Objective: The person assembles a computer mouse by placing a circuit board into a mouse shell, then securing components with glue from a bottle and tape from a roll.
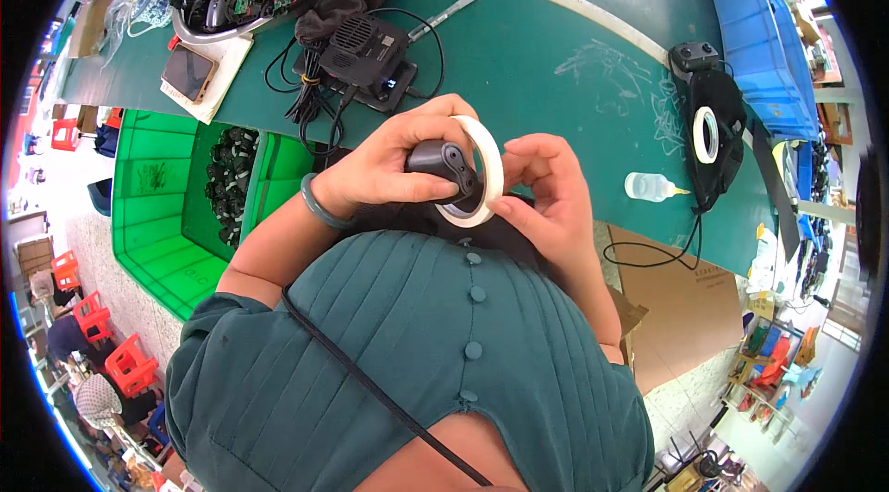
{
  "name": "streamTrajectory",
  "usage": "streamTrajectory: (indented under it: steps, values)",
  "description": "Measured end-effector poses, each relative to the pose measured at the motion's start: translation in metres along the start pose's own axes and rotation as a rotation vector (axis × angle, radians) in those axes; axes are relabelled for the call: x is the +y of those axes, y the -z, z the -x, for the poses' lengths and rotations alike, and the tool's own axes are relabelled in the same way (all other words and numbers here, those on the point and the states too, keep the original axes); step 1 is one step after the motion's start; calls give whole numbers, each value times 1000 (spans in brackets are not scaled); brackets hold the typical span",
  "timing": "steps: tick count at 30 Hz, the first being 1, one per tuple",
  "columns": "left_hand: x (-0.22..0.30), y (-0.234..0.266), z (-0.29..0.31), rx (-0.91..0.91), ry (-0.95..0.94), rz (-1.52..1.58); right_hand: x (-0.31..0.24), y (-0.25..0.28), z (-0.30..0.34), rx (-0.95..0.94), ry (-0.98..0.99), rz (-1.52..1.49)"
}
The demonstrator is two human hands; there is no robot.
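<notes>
My left hand (384, 163) is closed round a small black plastic housing (431, 158) with round holes in its end face; what it is exactly cannot be made out. A roll of white masking tape (494, 168) stands on edge against the housing, close to the left fingers. My right hand (560, 205) is closed at the roll's right side, its thumb on the rim and its fingers curled behind. Both hands are in front of my body, by the near edge of the green table (537, 56).
Left of my hands is a green crate (148, 214) holding black parts. A black boxy device (366, 52) with cables, a phone (188, 73) and a basin (231, 29) of electronics lie beyond. To the right are a squeeze bottle (651, 186), another tape roll (706, 135) and a blue bin (764, 38).
</notes>
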State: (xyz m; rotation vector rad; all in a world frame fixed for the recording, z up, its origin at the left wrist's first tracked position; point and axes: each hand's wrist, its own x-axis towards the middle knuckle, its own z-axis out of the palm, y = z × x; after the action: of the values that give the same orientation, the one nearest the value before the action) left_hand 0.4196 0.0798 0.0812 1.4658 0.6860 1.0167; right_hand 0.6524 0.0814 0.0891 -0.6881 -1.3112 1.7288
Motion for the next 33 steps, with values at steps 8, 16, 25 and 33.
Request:
streamTrajectory:
  steps: [8,16,25,33]
  values:
    - [5,0,3,-58,-55,-152,-17,6,-3,-147,184,571]
    - [7,-1,4,-97,-8,-96,-14,6,-2,-154,143,468]
    - [6,-1,4,-123,-3,-72,-15,12,-4,-200,43,392]
    - [5,-2,6,-109,-8,-63,-14,4,-3,-106,-31,297]
